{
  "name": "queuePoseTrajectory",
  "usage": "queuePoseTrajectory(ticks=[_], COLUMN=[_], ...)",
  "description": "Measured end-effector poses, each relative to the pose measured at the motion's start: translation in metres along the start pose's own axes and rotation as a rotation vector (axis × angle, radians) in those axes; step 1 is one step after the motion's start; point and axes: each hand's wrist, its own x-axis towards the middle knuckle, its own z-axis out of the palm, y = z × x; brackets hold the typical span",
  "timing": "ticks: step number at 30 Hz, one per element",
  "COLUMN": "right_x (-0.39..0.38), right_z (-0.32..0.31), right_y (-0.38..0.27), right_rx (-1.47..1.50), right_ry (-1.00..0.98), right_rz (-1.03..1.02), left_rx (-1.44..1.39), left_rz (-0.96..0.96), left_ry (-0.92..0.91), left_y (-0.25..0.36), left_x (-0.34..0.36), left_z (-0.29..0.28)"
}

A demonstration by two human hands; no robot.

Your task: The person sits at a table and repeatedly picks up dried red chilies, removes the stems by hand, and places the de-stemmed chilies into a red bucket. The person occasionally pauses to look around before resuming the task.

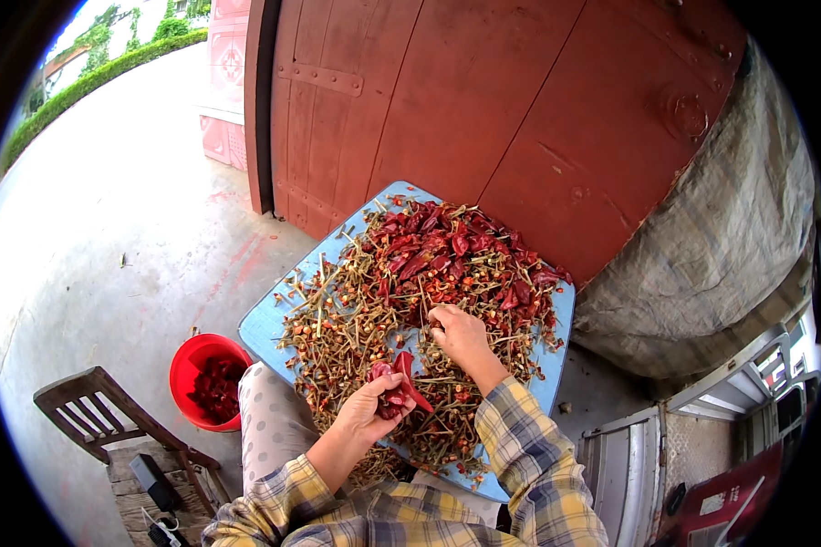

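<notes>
Several dried red chili peppers (pixel 408 384) are gathered in my left hand (pixel 360 416), its fingers closed round them near the front of the table. My right hand (pixel 463 339) reaches over the pile a little farther off, its fingers pinched together at the stems; what lies between the fingertips is hidden. Dry chili stems (pixel 336 339) with orange-red caps cover most of the blue table (pixel 266 325). At the far side of the pile lies a heap of whole dark red chilies (pixel 433 244).
A red bucket (pixel 184 376) with red chilies inside stands on the floor to the left. Beside it is a wooden chair (pixel 109 408) with a dark device (pixel 155 481) on its seat. A red wooden door (pixel 447 100) rises behind the table, and a grey sheet (pixel 693 264) drapes at the right.
</notes>
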Motion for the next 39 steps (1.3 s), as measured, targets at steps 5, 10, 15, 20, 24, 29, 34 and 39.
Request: queuePoseTrajectory(ticks=[5, 10, 15, 20, 24, 29, 34, 39], right_x=[-0.009, -0.018, -0.002, 0.025, 0.035, 0.031, 0.021, 0.009], right_z=[0.005, -0.030, -0.033, -0.023, -0.022, -0.014, -0.018, -0.024], right_y=[0.010, 0.013, 0.033, 0.033, 0.017, 0.029, 0.043, 0.051], right_rx=[0.241, 1.160, 1.602, 0.565, 0.005, 0.045, 0.868, 1.476], right_ry=[0.045, -0.112, -0.048, 0.019, -0.094, -0.081, 0.142, 0.133], right_rz=[0.016, 0.425, 0.540, 0.294, 0.212, 0.221, 0.388, 0.426], left_rx=[0.006, -0.052, -0.003, 0.032, 0.009, 0.024, 0.038, 0.042], left_rz=[0.005, 0.010, -0.027, -0.020, 0.019, -0.007, -0.001, 0.006], left_ry=[-0.012, -0.022, -0.214, -0.149, -0.087, -0.138, -0.137, -0.112], left_y=[0.000, -0.004, -0.007, -0.008, -0.008, -0.006, -0.008, -0.008], left_x=[0.004, 0.006, 0.011, 0.007, 0.008, 0.008, 0.009, 0.005], left_z=[-0.012, -0.017, -0.018, -0.012, -0.014, -0.015, -0.021, -0.017])
